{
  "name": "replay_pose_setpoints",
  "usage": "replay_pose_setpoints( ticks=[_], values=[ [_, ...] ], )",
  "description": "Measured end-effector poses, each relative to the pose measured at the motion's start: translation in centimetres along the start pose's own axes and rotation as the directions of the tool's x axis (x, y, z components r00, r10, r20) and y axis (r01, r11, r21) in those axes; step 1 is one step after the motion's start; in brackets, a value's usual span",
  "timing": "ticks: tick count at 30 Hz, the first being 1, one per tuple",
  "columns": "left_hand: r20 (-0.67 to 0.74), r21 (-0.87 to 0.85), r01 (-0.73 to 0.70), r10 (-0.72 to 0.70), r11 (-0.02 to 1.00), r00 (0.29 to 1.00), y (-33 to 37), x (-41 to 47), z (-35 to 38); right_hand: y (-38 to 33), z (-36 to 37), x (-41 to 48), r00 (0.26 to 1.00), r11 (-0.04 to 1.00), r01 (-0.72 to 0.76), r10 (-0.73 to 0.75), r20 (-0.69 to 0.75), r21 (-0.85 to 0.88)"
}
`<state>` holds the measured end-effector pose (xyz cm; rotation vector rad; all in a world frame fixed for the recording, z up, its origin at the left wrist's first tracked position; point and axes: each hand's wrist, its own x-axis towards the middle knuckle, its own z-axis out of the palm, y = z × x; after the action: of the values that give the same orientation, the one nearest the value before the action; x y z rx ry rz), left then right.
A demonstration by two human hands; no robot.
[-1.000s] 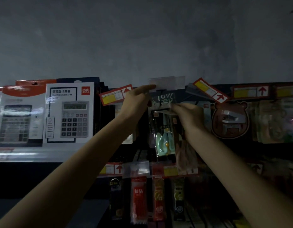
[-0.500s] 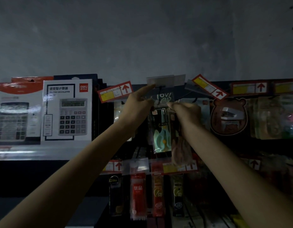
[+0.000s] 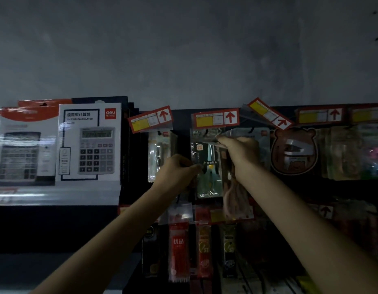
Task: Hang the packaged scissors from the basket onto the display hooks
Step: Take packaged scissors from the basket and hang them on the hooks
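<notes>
Scissors pack (image 3: pixel 210 181) hangs straight below the middle price tag (image 3: pixel 215 118), upright, with the green handles low in the pack. Your right hand (image 3: pixel 240 154) is just below-right of the tag, fingers curled, pinching the pack's top edge. Your left hand (image 3: pixel 179 172) is lower, below-left of the tag, fingers curled, gripping the pack's left edge at mid-height. It's too dark to tell if the pack sits on a hook. A pinkish pack (image 3: pixel 234 198) hangs below-right of the tag, under your right wrist; can't tell whether you hold it. Calculator box (image 3: pixel 89 143) stands well left of the tag. Bear pack (image 3: pixel 294 151) is to the tag's right. Pen packs (image 3: pixel 178 251) are far below it.
</notes>
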<state>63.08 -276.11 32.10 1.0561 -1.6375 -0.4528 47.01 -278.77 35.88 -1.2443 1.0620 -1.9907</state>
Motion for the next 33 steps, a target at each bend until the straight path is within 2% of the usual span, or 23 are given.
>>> replay_pose_setpoints(
  ticks=[3,7,12,17,24,28,33],
  values=[
    [0.041,-0.125,0.066,-0.061,0.990,0.997,-0.3,-0.4,-0.2,-0.2,-0.2,-0.2,0.999,1.000,-0.027,0.027,0.026,-0.009],
    [0.041,-0.183,0.095,-0.089,0.978,0.995,-0.5,-0.5,-0.5,-0.5,-1.1,-1.0,0.997,0.997,-0.030,0.035,0.076,-0.067],
    [0.092,-0.236,0.131,-0.112,0.963,0.990,-0.6,-0.5,-0.9,-0.7,-3.7,-2.9,0.980,0.968,-0.065,0.108,0.169,-0.242],
    [0.090,-0.279,0.155,-0.135,0.948,0.987,-0.5,-0.3,-0.7,0.0,-5.5,-3.9,0.936,0.879,-0.052,0.208,0.284,-0.473],
    [0.075,-0.360,0.203,-0.188,0.911,0.979,-0.7,0.0,0.6,1.2,-4.8,-3.0,0.948,0.824,0.003,0.178,0.265,-0.567],
    [0.015,-0.255,0.155,-0.157,0.955,0.988,-1.6,0.6,1.4,1.9,-3.7,-1.8,0.962,0.824,-0.053,0.193,0.191,-0.565],
    [0.086,-0.042,0.111,-0.107,0.993,0.991,-2.9,0.7,2.0,3.2,-2.2,-0.5,0.975,0.819,-0.104,0.196,0.105,-0.564]
  ],
)
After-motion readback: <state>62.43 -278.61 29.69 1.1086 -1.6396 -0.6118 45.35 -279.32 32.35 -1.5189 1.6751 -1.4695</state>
